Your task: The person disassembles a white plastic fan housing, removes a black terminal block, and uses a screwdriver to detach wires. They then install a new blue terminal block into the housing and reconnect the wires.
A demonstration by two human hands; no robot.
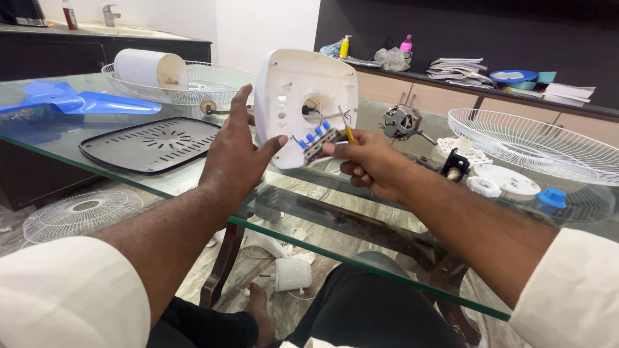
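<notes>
Holding white plastic fan base housing [303, 96] upright above glass table [97, 161], hollow underside facing camera. Left hand [235, 151] gripping housing's left edge, fingers spread behind, thumb pressing lower front rim. Right hand [371, 164] pinching grey switch block [320, 145] with blue buttons at housing's lower right corner, also clutching yellow-handled screwdriver [349, 133] between fingers, so both hands closed on something, neither free. Thin wires [332, 116] trailing from central hole toward switch block.

Judging handling: housing looking light, rigid, thin-walled, smooth (likely slippery on flat faces), so gripping along rim or by ribbed inner edges seeming safest. Switch block looking small and stiff, hanging on fine wires, probably fragile at joints; taking it by body sides, not pulling on leads.

Lying around on table: black vented plate [151, 143] at left, blue fan blade [90, 103] beyond it, white wire grille [206, 80] carrying white cylinder [151, 67], bare motor [401, 121] just right of housing, second wire grille [535, 145] far right, small white caps [506, 182] and blue cap [552, 197] near it. Another grille [80, 212] resting on floor under table. Counter [483, 96] behind carrying papers and bottles, details too small for telling
</notes>
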